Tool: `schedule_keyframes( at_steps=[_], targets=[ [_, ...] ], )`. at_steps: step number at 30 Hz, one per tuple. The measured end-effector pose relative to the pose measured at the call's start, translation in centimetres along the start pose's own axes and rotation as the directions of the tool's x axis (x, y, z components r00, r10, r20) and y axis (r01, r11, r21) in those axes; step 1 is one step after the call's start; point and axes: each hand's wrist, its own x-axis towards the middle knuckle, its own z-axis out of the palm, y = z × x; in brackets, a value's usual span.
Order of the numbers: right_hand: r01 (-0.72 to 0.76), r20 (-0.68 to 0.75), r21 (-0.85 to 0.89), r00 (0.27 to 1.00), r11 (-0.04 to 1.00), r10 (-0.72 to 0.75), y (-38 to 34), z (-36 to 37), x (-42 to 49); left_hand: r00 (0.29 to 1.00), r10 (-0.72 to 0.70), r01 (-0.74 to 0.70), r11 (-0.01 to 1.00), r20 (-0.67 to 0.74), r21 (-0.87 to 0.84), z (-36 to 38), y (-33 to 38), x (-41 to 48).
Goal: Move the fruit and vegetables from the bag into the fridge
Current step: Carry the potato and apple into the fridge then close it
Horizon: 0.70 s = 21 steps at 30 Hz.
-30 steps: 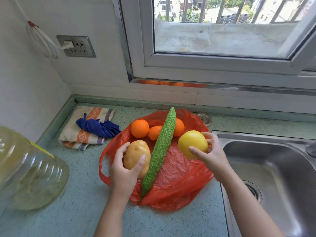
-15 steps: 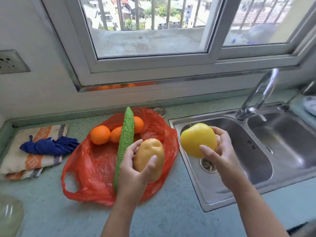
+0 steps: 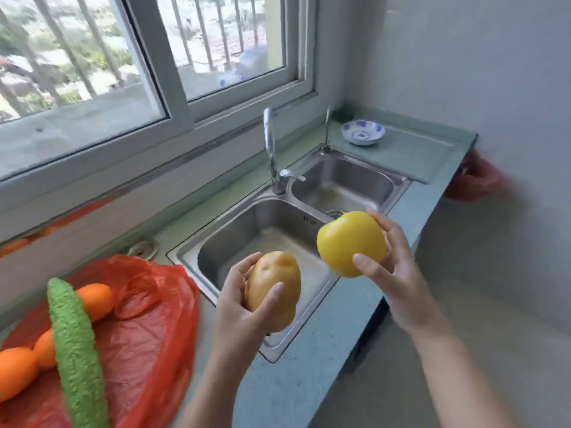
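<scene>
My left hand (image 3: 239, 307) grips a brown potato (image 3: 275, 285) above the front edge of the sink. My right hand (image 3: 392, 267) holds a round yellow fruit (image 3: 350, 242) over the counter's right part, fingers curled round it. The red plastic bag (image 3: 148, 332) lies open on the counter at the lower left. On it rest a long bumpy green gourd (image 3: 75, 350) and three oranges (image 3: 92, 299), one (image 3: 17, 370) at the left edge. No fridge is in view.
A steel double sink (image 3: 268, 230) with a tall tap (image 3: 273, 152) fills the counter's middle. A blue-patterned white bowl (image 3: 363, 132) stands at the far right corner. The counter (image 3: 309, 362) ends at the right, with bare floor beyond. A window runs along the back wall.
Both hands have lifted the potato and yellow fruit off the bag and carried them to the right, over the sink. My view has swung right; the cloth and oil bottle are out of sight.
</scene>
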Motion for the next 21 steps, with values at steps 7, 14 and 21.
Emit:
schedule_keyframes(
  at_steps=[7,14,21],
  targets=[
    [0.098,-0.215,-0.006,0.972,0.995,-0.097,-1.9,-11.7,-2.0,0.973,0.073,-0.072,0.997,0.221,-0.015,12.3,3.1,-0.1],
    [0.132,-0.458,-0.093,0.875,0.987,-0.160,-4.4,-27.8,-7.4,0.890,0.144,-0.117,0.989,0.433,-0.087,29.1,6.1,-2.7],
    [0.080,-0.706,-0.243,0.669,0.967,-0.233,-5.9,-41.1,-14.4,0.685,0.245,-0.190,0.969,0.686,-0.156,45.1,8.6,-7.5]
  ],
)
